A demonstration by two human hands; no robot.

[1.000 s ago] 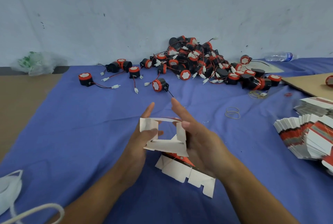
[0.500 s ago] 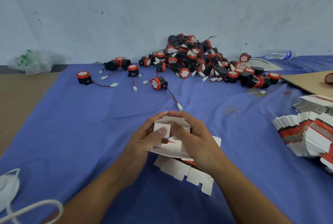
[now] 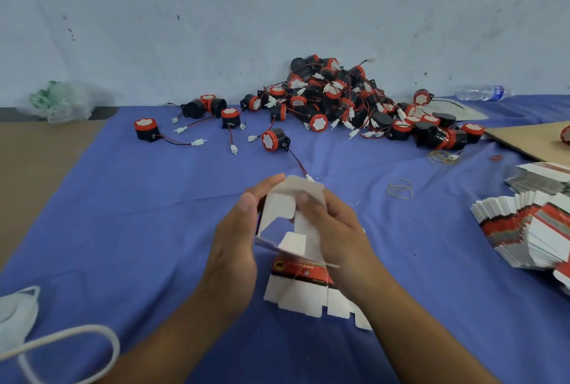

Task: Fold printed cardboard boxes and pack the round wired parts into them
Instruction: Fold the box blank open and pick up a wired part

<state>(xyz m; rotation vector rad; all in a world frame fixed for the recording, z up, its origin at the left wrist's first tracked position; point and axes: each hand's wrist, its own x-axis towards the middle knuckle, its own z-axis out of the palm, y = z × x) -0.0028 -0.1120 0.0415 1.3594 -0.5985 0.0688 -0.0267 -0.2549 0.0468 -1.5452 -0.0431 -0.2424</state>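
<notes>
Two hands work at the middle of the head view, both on one half-folded cardboard box (image 3: 279, 206) raised a little above the blue cloth (image 3: 123, 214). The left hand (image 3: 234, 248) takes the box's left side, thumb up at its top edge and fingers curled behind, so its grip is closed on the cardboard. The right hand (image 3: 336, 232) has its grip closed on the right side, the thumb pressing a white flap and the fingers wrapped behind. The box shows its plain white inside, with flaps standing at angles and its lower edge blurred. Just under the box, a flat box blank (image 3: 302, 294) lies on the cloth, its red and black printed band facing up. Beyond the box, against the wall, sits the pile of round wired parts (image 3: 336, 96), black bodies with red and white faces and tangled leads. The nearest single part (image 3: 273, 140) lies between the pile and the box, its wire running to the box's top edge. More loose parts (image 3: 146, 130) lie beyond the box to the left. Right of the box lie rubber bands (image 3: 400, 188), and farther right a fanned stack of flat boxes (image 3: 530, 229).
</notes>
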